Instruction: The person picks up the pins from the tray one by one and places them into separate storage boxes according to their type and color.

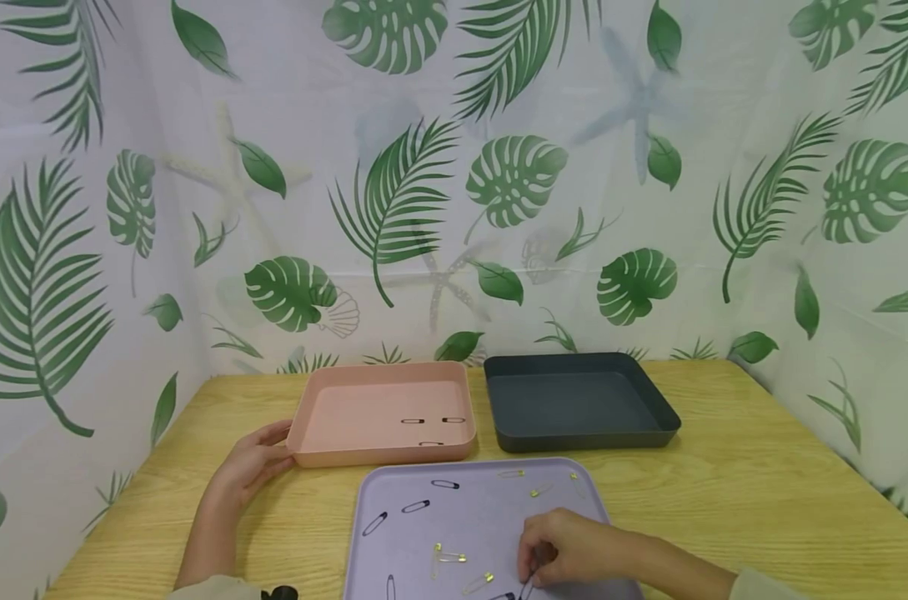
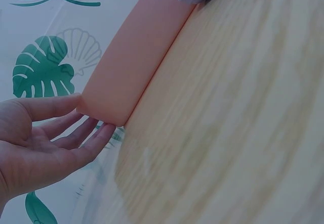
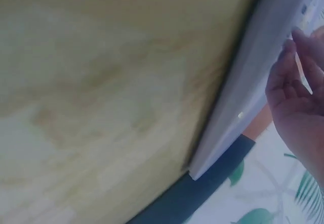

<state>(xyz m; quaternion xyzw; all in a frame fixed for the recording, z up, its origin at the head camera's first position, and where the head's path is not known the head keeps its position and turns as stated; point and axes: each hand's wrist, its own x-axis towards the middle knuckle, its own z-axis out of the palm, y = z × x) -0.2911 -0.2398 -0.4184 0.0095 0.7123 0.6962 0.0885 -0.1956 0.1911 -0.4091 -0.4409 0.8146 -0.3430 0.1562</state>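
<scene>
The right hand (image 1: 564, 546) hovers over the lilac tray (image 1: 484, 521), toward its right edge, thumb and fingers closed together, apparently pinching a dark safety pin (image 1: 527, 589), though the fingertips partly hide it. The left hand (image 1: 251, 463), fingers loosely extended, touches the pink tray (image 1: 356, 417) at its near left corner; black pins (image 1: 413, 422) lie toward that tray's near right corner.

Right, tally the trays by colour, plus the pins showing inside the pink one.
Pink tray: 1
Purple tray: 1
Dark grey tray: 1
Black safety pins in the pink tray: 3
Total: 6
</scene>
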